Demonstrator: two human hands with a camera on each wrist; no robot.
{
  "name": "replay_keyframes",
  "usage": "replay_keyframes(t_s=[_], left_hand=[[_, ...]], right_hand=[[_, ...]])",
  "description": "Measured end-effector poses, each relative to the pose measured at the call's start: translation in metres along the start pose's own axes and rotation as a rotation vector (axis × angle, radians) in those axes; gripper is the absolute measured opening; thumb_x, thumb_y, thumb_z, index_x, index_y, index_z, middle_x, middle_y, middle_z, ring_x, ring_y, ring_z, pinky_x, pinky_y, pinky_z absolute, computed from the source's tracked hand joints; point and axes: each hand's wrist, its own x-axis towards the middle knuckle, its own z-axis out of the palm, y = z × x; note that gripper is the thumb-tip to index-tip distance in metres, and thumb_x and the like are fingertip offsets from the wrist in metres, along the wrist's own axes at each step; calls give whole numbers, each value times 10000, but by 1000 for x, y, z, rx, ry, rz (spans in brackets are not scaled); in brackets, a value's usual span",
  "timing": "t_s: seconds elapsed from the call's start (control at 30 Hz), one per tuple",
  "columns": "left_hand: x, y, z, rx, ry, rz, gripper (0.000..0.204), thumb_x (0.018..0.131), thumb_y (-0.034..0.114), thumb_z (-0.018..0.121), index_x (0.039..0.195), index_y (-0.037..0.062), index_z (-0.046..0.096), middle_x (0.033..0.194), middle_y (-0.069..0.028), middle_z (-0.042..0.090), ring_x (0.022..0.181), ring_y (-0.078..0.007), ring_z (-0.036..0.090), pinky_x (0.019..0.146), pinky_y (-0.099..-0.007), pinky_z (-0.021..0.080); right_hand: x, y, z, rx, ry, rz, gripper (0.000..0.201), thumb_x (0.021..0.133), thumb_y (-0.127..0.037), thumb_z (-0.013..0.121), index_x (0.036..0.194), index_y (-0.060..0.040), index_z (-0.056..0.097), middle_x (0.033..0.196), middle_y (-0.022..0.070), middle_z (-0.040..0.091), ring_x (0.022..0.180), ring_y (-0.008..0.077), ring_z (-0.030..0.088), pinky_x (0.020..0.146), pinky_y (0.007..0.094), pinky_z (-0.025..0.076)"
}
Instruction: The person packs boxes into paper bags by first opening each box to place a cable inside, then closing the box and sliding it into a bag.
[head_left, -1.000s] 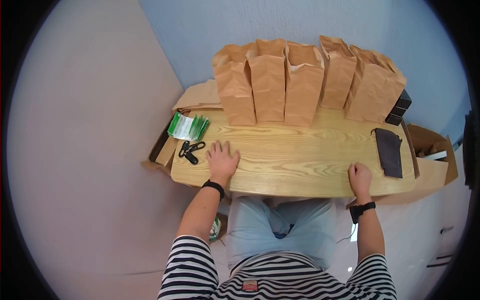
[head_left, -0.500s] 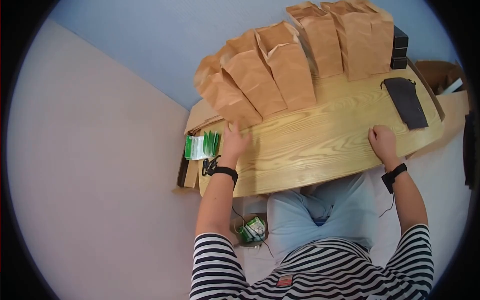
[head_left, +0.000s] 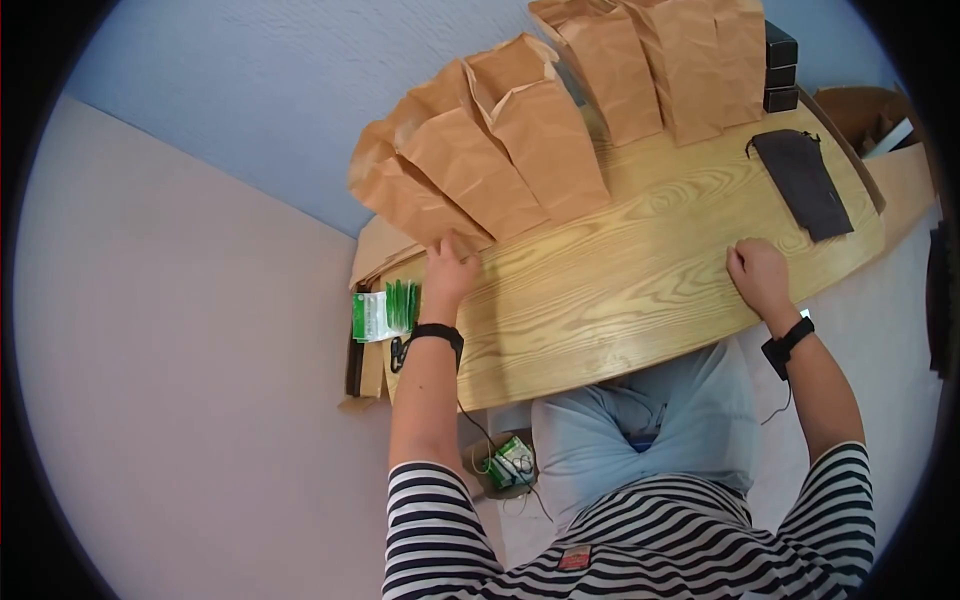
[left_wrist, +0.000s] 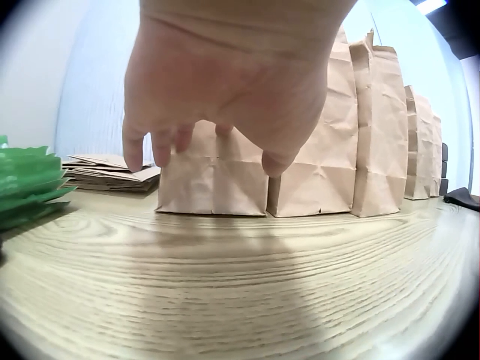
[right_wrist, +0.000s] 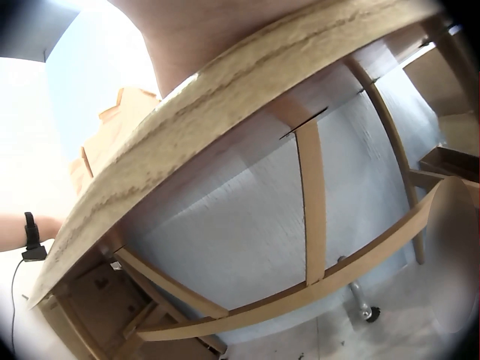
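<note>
My left hand [head_left: 452,275] reaches to the foot of the leftmost brown paper bag [head_left: 410,200] in the head view. In the left wrist view its fingers [left_wrist: 161,146] are spread and point down in front of that bag, holding nothing. The bag stands upright with its top open, beside a second paper bag [head_left: 470,155] and a third [head_left: 555,150]. Near the table's front edge, my right hand [head_left: 762,278] rests on the wood as a fist with nothing in it. The right wrist view shows mostly the table edge [right_wrist: 187,116] and the frame beneath.
Left of the left hand lie green-and-white packets [head_left: 385,310] and a black clip-like item [head_left: 399,353]; folded paper bags [head_left: 385,250] are behind. Two more bags [head_left: 690,80], black boxes [head_left: 781,68] and a dark drawstring pouch [head_left: 803,183] occupy the right side of the table [head_left: 620,290].
My left hand has lifted from the tabletop and moved forward to the leftmost bag. The head view has turned, while the right fist stays near the front edge.
</note>
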Motion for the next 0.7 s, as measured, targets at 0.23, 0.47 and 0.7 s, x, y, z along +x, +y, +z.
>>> replay_keyframes(t_s=[0.23, 0.47, 0.7], left_hand=[[-3, 62, 2, 103, 42, 239, 456, 852, 392, 716, 1136, 38, 680, 1088, -204, 685, 1061, -410, 645, 939, -501, 518], [20, 75, 17, 69, -1, 101, 466, 894, 403, 644, 1219, 71, 660, 1149, -209, 656, 1108, -440, 632, 920, -537, 518], [1, 152, -1, -214, -304, 244, 431, 907, 374, 658, 1135, 12, 714, 1025, -219, 707, 1039, -410, 670, 901, -472, 541]], right_hand=[[2, -1, 0, 13, -8, -1, 276, 908, -203, 665, 703, -26, 610, 722, 153, 624, 732, 365, 619, 664, 476, 487], [1, 1, -1, 7, 3, 9, 270, 904, -197, 668, 704, -23, 616, 723, 155, 625, 732, 368, 620, 664, 480, 486], [2, -1, -3, 26, -12, 16, 268, 896, -198, 670, 703, -25, 601, 728, 163, 616, 735, 378, 615, 656, 489, 479]])
